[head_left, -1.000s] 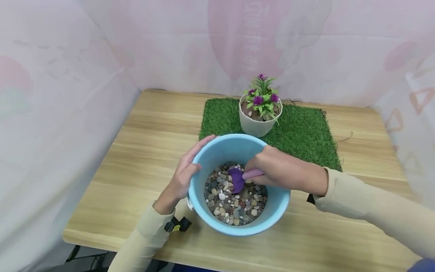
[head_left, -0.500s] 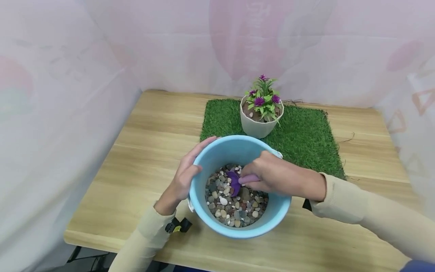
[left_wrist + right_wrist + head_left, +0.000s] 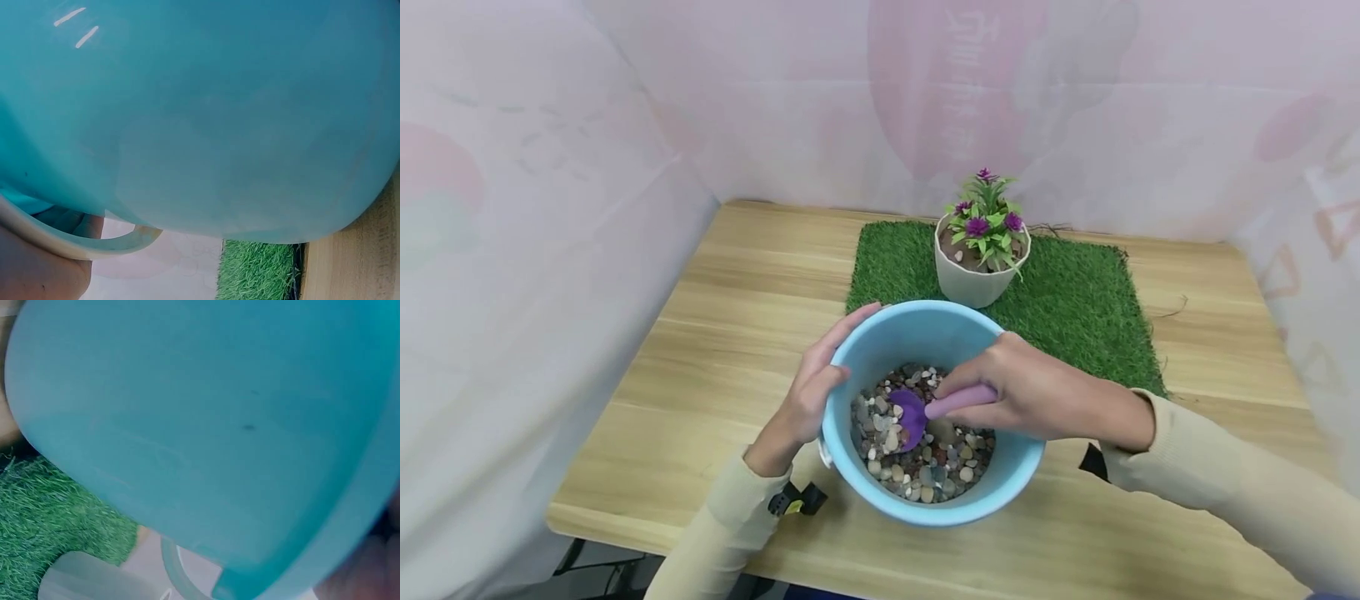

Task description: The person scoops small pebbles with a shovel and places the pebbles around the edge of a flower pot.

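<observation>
A light blue bucket [image 3: 934, 308] stands at the front of the table, with mixed pebbles [image 3: 927, 477] over its bottom. My left hand [image 3: 808, 396] grips the bucket's left rim, its thumb over the edge and its fingers along the outside. Reaching in from the right, my right hand [image 3: 1026, 387] holds a small purple shovel [image 3: 913, 419] by its pink-purple handle. The blade lies among the pebbles, tilted left, with pebbles at its edge. Both wrist views are mostly filled by the bucket's outer wall [image 3: 206, 119].
Behind the bucket, a white pot [image 3: 973, 283] with purple-flowered greenery stands on a green turf mat [image 3: 1078, 308]. The wooden table [image 3: 715, 350] meets fabric walls [image 3: 775, 100] behind and at the sides. A pale bucket handle [image 3: 81, 247] hangs near the left hand.
The shovel's blade has moved left and toward the near side, turning its hollow upward among the pebbles. My left hand keeps its grip on the rim.
</observation>
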{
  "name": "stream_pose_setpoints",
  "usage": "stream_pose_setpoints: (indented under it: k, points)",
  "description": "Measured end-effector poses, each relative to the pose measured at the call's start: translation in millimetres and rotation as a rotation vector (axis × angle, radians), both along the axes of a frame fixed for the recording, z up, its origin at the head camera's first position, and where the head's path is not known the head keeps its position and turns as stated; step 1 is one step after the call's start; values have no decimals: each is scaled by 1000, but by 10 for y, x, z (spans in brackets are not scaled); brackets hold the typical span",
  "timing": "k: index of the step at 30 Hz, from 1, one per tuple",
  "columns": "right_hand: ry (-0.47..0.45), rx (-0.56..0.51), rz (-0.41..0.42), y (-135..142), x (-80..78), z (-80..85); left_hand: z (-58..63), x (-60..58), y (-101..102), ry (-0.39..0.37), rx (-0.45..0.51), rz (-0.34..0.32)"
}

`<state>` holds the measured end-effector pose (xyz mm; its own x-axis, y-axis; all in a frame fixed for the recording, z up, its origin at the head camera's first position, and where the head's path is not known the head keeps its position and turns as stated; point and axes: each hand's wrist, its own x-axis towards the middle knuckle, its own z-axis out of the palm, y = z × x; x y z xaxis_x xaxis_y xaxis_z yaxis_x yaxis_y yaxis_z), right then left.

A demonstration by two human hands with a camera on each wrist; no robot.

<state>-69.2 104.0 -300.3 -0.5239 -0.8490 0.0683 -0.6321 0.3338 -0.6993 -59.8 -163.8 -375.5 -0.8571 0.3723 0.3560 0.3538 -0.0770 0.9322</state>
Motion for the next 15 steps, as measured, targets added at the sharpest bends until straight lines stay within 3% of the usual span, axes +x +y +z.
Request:
stream_pose_setpoints:
  k: [6,15]
  points:
    - [-11,-61,14,140,-14,-13,-11,20,11,5,17,-5]
    - [-65,-155,-30,316,6,-66,-24,-8,21,-1,5,1]
